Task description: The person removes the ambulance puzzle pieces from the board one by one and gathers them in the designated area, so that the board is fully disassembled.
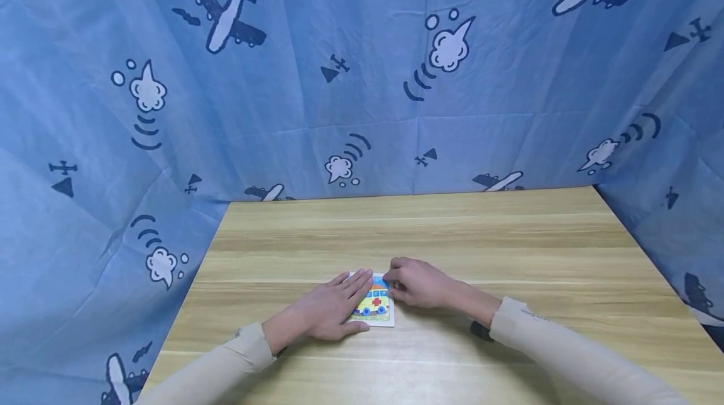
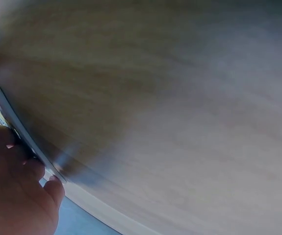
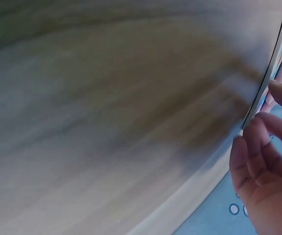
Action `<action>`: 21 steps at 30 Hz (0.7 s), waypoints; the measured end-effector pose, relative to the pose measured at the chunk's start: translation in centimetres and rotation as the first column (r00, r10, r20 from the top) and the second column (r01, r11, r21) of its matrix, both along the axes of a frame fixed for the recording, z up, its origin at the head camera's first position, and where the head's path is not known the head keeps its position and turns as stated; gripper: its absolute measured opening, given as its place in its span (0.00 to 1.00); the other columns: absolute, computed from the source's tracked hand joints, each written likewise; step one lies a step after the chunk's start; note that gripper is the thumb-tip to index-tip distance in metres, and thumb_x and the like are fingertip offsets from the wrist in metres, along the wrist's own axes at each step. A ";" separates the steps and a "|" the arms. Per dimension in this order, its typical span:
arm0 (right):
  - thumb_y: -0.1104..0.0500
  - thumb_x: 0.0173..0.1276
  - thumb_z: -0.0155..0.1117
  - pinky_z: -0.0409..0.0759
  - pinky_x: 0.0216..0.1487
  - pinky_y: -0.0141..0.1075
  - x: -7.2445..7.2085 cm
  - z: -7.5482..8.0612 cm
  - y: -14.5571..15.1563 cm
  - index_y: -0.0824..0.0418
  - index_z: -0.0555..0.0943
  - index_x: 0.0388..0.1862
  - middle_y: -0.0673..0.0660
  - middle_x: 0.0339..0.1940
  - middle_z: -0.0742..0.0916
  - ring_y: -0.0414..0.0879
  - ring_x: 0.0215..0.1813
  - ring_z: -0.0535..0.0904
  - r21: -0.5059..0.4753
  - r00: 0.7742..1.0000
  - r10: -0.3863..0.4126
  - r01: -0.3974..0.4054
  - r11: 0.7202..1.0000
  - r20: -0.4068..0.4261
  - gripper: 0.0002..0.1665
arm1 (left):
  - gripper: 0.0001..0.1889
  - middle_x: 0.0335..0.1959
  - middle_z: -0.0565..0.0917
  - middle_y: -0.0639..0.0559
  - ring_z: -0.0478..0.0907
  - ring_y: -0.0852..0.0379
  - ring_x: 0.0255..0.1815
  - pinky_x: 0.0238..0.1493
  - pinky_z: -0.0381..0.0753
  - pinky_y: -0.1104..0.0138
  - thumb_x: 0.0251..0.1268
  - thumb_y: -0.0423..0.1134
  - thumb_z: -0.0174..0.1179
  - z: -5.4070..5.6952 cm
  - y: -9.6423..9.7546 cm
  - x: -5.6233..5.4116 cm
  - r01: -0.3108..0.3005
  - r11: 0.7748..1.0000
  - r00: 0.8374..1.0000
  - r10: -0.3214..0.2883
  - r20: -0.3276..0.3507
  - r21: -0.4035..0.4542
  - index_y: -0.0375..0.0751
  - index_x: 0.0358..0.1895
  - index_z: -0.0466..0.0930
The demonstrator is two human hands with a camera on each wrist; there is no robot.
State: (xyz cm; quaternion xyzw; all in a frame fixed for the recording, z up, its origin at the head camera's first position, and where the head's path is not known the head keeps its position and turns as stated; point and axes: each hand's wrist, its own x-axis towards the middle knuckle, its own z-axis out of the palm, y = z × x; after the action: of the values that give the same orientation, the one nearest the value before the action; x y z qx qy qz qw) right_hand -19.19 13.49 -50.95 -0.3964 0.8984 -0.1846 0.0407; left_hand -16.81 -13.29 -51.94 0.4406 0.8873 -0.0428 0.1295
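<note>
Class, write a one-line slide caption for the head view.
Left hand covering part of an ambulance picture, right hand at its right edge.

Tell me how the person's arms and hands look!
There's a long, cream-coloured left sleeve and a matching right sleeve. The right cuff has faint grey marks; a small black object shows beside it. The left hand and right hand are gloveless.

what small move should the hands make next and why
Perhaps press lightly with the right hand at the upper right corner of the ambulance picture board, with the left hand steadying it. The left hand lies across the board's left side, and the right hand's bent fingers are at that corner; whether they grip anything is unclear.
</note>
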 end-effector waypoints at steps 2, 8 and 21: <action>0.56 0.70 0.74 0.79 0.39 0.29 0.1 0.0 -0.3 0.61 0.90 0.52 0.51 0.40 0.84 0.35 0.36 0.73 -0.002 1.000 -0.024 0.024 1.000 0.013 0.15 | 0.47 0.90 0.40 0.49 0.39 0.54 0.91 0.90 0.48 0.56 0.80 0.73 0.30 0.0 0.0 0.0 -0.002 1.000 1.000 0.002 0.006 0.001 0.43 0.88 0.37; 0.57 0.67 0.75 0.83 0.43 0.35 0.6 0.3 -1.4 0.65 0.89 0.50 0.56 0.44 0.85 0.41 0.40 0.77 -0.004 0.993 -0.113 0.113 0.994 0.041 0.17 | 0.47 0.90 0.41 0.49 0.40 0.54 0.91 0.90 0.50 0.56 0.80 0.73 0.30 -0.1 0.1 0.0 0.010 1.000 1.000 -0.010 -0.007 0.008 0.43 0.88 0.38; 0.60 0.65 0.77 0.84 0.45 0.41 0.7 0.8 -2.9 0.68 0.87 0.46 0.58 0.41 0.84 0.46 0.42 0.78 0.039 0.976 -0.188 0.184 0.982 0.107 0.15 | 0.48 0.90 0.42 0.49 0.40 0.54 0.91 0.90 0.49 0.56 0.79 0.74 0.29 -0.5 -0.1 -0.2 0.010 1.000 1.000 -0.010 -0.020 0.023 0.43 0.87 0.39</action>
State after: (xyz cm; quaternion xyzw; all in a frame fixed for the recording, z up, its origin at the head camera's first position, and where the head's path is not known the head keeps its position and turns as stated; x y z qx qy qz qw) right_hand -18.50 10.59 -50.13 -0.2991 0.9306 -0.1960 0.0785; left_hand -16.97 -13.37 -52.45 0.4461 0.8867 -0.0378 0.1152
